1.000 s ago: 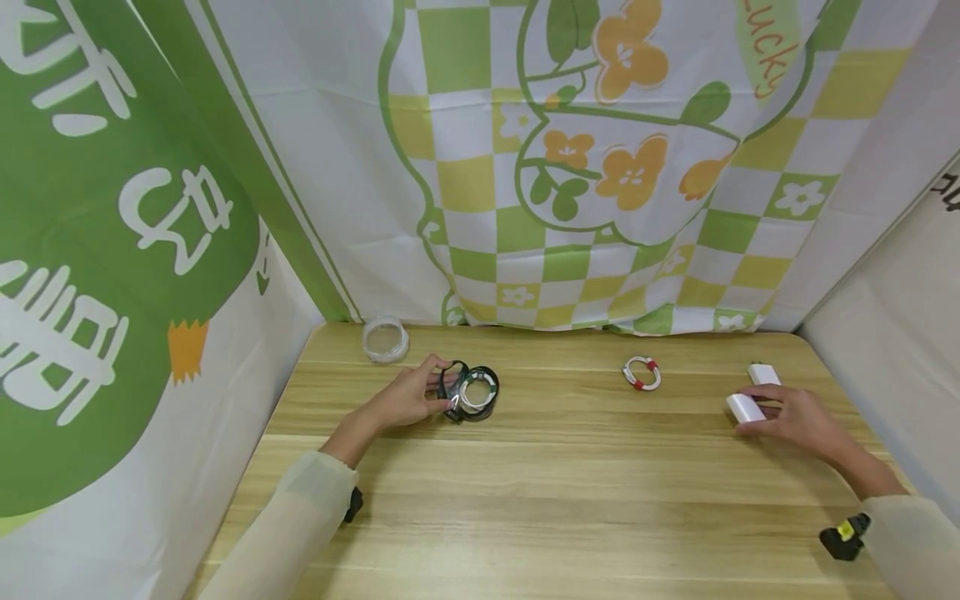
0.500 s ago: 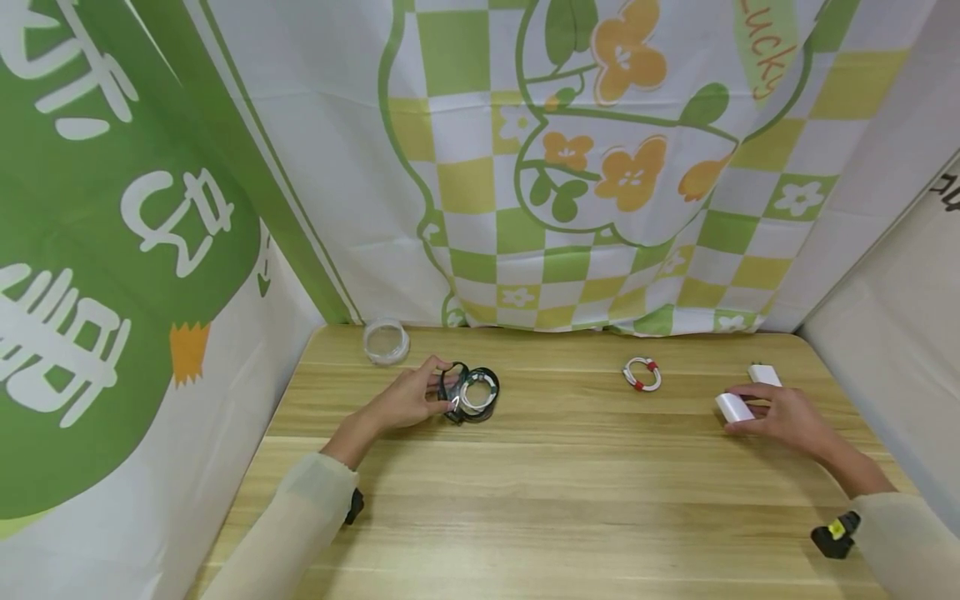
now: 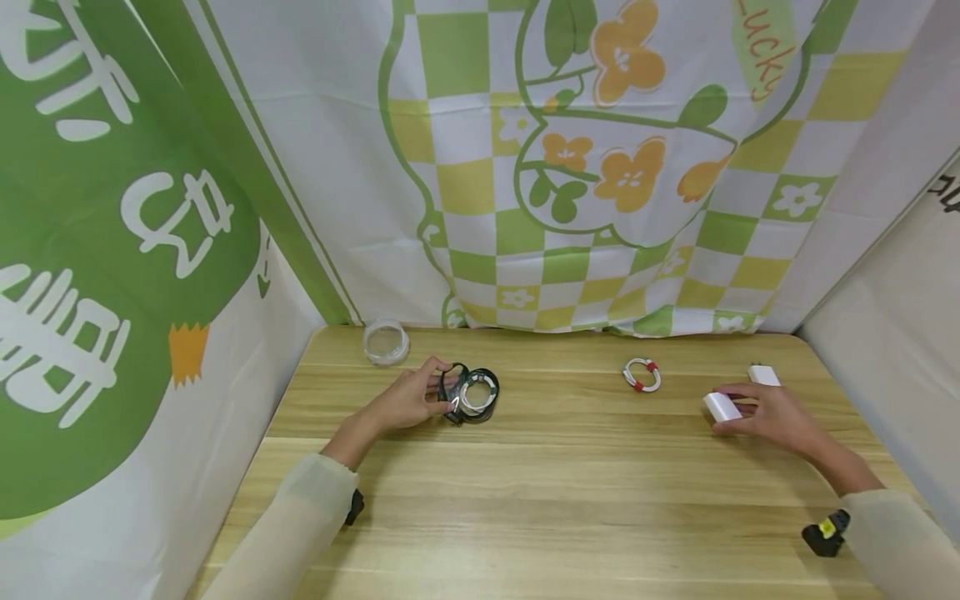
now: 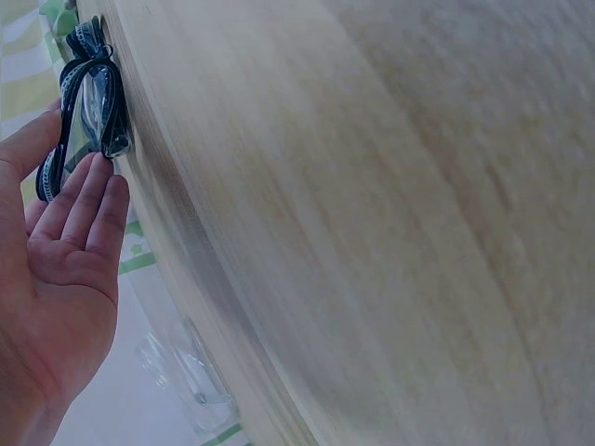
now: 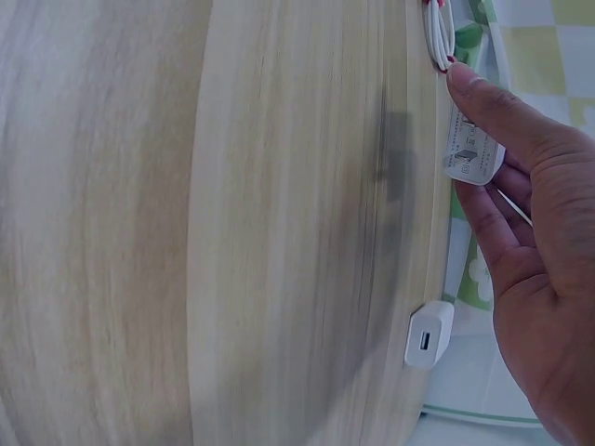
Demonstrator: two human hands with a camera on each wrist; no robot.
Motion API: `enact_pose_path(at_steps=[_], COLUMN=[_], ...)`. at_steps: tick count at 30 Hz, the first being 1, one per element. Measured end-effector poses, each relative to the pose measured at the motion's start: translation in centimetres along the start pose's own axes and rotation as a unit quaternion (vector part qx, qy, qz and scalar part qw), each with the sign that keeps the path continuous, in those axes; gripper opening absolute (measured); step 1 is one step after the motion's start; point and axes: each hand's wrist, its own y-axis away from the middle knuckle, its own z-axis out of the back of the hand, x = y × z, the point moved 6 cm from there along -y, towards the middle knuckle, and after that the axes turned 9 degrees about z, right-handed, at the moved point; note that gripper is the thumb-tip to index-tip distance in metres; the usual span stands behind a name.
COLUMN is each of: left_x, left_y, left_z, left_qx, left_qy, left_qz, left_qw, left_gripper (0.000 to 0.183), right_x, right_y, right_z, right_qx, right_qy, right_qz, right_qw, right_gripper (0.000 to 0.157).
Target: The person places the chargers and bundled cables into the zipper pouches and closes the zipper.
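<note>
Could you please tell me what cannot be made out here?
Left wrist: lettering on black cord, too small.
Right wrist: print on held white block, too small.
Right wrist: rest of white cable, cut off by top edge.
Head: near end of the second white block, hidden by the right hand.

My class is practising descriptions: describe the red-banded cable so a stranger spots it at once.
Find the wooden table and look toward its far side, near the checked cloth. Between the left hand and the right hand, nearer the latter, lies a coiled white cable. Its red bands set it apart from the translucent coil and the white one ringed by black cord.
</note>
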Motion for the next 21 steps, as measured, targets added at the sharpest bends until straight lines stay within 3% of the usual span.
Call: enact_pose_path(at_steps=[8, 21], left_x=[0.0, -0.1], left_y=[0.1, 0.2], left_z=[0.0, 0.0], left_qx=[-0.002, -0.002], left_qy=[0.0, -0.001], left_qz=[-0.004, 0.0], left_qw=[1.0, 1.0], left_gripper=[0.058, 0.062], right_x=[1.1, 2.0], right_y=[-0.8, -1.9], right_z=[-0.5, -1.4], right_qx=[-0.001, 0.015], right_qy=[-0.003, -0.008], right_qz=[0.025, 0.026], right_qw=[1.0, 0.999], right_gripper=[0.059, 0.061])
